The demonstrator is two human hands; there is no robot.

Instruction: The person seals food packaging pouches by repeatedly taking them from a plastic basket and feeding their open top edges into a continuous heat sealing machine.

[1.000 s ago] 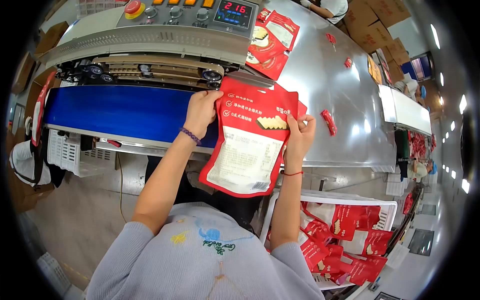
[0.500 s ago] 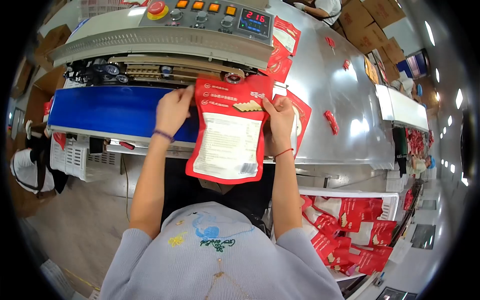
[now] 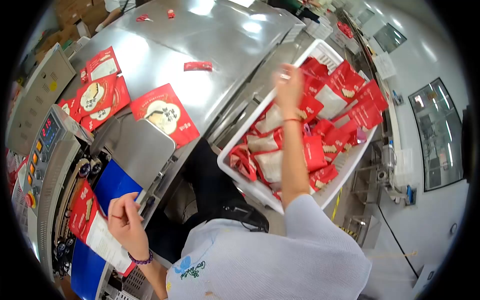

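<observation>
My left hand [image 3: 125,222] is beside a red pouch [image 3: 102,242] with a white back label, whose top edge sits in the band sealing machine [image 3: 62,200]. Its fingers are loosely bent and apart, with nothing visible between them. Over the far left part of a white plastic basket [image 3: 345,200] hovers my right hand [image 3: 289,90], smeared by motion, so its fingers cannot be made out. Many filled red pouches [image 3: 332,100] lie heaped in that basket. Below the pouch in the machine runs a blue conveyor belt [image 3: 90,270].
On the steel table [image 3: 225,30] lie a flat red pouch [image 3: 167,116], a stack of red pouches [image 3: 102,95], a small red packet [image 3: 197,66] and red scissors [image 3: 144,18]. A grey metal plate [image 3: 137,150] adjoins the belt. Another person's arm [image 3: 107,20] shows at the far edge.
The view has turned right towards the basket. Both hands held the pouch at the machine before; now it sits in the sealer, and my right hand has moved over the basket.
</observation>
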